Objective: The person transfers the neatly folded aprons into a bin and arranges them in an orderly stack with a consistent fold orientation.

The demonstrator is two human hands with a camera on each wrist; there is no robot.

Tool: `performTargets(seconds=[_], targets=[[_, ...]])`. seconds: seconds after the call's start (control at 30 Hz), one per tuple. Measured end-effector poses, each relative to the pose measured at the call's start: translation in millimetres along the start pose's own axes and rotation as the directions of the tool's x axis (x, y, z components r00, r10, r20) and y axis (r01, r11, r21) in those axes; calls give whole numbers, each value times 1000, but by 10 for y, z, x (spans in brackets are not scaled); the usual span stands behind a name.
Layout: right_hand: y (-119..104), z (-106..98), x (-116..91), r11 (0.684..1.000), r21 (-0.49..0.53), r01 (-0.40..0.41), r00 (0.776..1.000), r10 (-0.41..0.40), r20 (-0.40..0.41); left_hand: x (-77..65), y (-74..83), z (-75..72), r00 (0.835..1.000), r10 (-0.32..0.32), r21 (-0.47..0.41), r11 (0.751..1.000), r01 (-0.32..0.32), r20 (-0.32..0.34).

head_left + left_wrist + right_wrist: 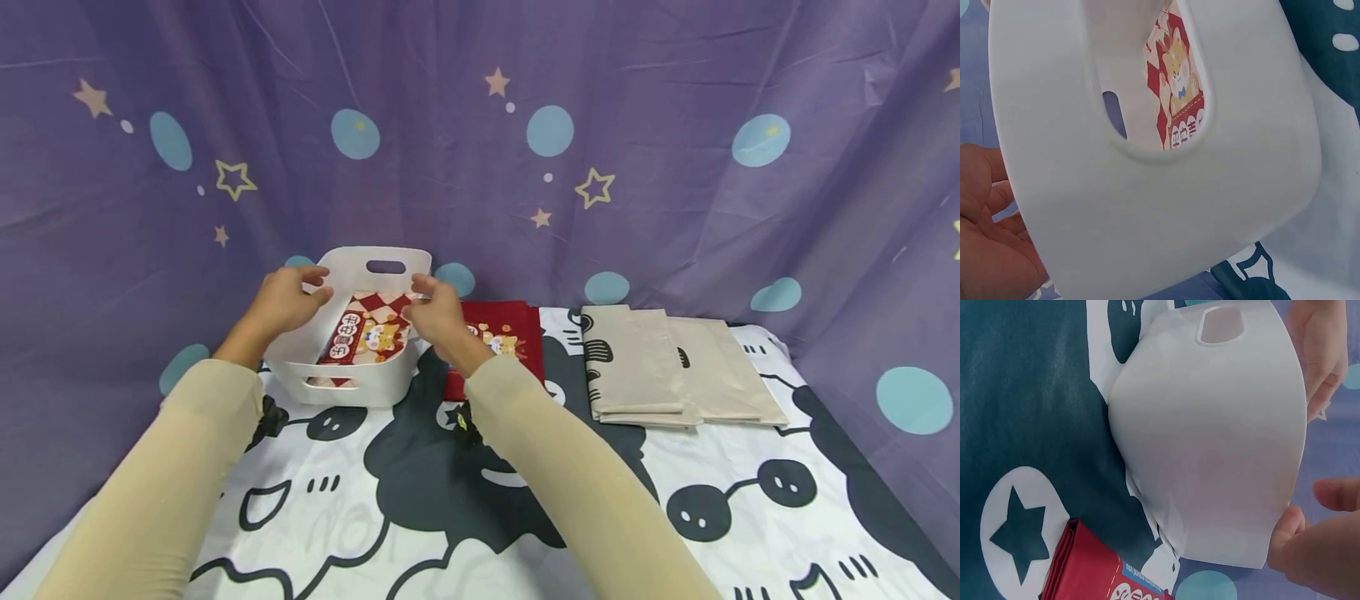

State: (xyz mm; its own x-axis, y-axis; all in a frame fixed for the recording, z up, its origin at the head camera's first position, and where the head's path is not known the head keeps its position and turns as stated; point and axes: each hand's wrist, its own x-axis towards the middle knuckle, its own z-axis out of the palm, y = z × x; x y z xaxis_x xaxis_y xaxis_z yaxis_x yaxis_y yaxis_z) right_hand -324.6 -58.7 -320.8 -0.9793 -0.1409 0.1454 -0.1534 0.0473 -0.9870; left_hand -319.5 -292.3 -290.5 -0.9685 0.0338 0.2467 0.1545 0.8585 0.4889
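Two hands are reaching over a white bin (352, 379) sitting on the printed sheet (525, 517). The left hand (288, 298) is hovering at its left rim, fingers loosely curled, holding nothing; the right hand (437, 312) likewise at the right rim. A red packet (367, 329) is lying inside the bin. Beyond the right hand, a red bag (502, 333) and beige bags (675, 362) are lying flat.

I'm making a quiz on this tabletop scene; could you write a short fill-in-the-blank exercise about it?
1. The white basket holds a packet printed in red and ____.
2. The left hand touches the basket's ____ side.
3. The red packet on the cloth lies to the ____ of the basket.
4. The folded bags are ____ in colour.

Missing words: white; left; right; beige
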Motion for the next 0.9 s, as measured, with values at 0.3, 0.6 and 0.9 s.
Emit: performTargets(seconds=[0.3, 0.6, 0.9], targets=[[9, -98, -14, 999, 28, 33, 999, -34, 22, -5, 63, 57, 1000, 8, -30, 1000, -8, 12], [38, -278, 16, 997, 18, 81, 997, -81, -14, 29, 139, 128, 999, 45, -59, 997, -45, -6], [61, -493, 30, 994, -4, 114, 992, -114, -49, 16, 250, 201, 999, 39, -105, 994, -37, 20]])
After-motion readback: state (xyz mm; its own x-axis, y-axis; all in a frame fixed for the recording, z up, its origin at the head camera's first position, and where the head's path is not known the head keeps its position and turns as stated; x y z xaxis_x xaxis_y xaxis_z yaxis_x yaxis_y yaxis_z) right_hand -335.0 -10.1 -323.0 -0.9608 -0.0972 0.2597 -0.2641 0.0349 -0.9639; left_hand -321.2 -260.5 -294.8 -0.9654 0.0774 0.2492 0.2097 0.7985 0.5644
